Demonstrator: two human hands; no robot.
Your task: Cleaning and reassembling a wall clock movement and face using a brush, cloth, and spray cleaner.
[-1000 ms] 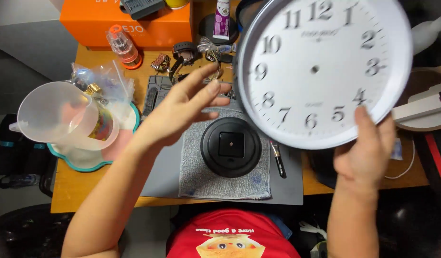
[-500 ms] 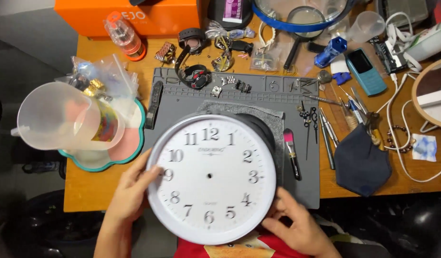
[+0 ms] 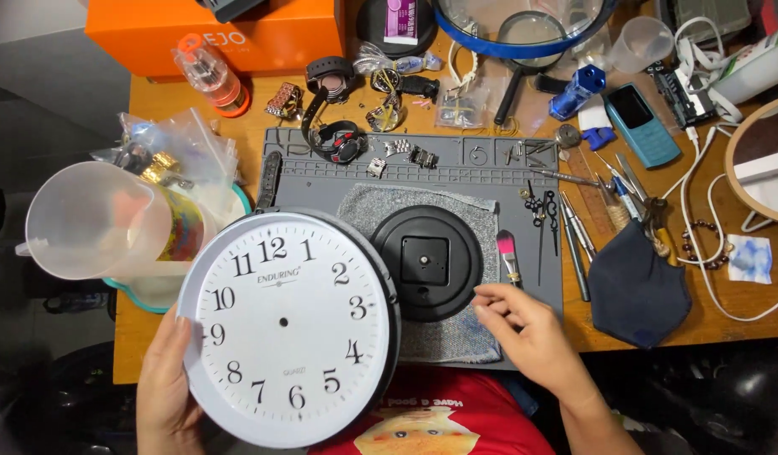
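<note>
Two bare hands low in the head view. Left hand (image 3: 165, 383) at lower left, gripping the rim of a round white clock face without hands, black numerals, dark outer rim (image 3: 286, 324); fingers curled behind the edge, thumb side along the front. Clock face tilted toward the camera, covering the lower left of the frame, overlapping the left edge of a grey silicone work mat (image 3: 422, 160). Right hand (image 3: 524, 333) at lower centre-right, loosely open, holding nothing, fingertips just beside a round black plastic clock back with a square movement housing (image 3: 427, 263). Black back lying flat on a grey speckled cloth pad (image 3: 456, 206) in the middle of the mat. Small brush with pink bristles (image 3: 507, 257) just right of the black back, above the right hand's fingers. Thin black clock hands (image 3: 545, 211) further right on the mat. Dark blue cloth pouch (image 3: 637, 286) at right on the wooden table (image 3: 734, 324). Translucent plastic measuring jug (image 3: 90, 221) at far left, just beside the clock face. Orange box (image 3: 220, 29) at top left. Wristwatches and metal watch parts (image 3: 338, 139) scattered along the mat's upper edge.
</note>
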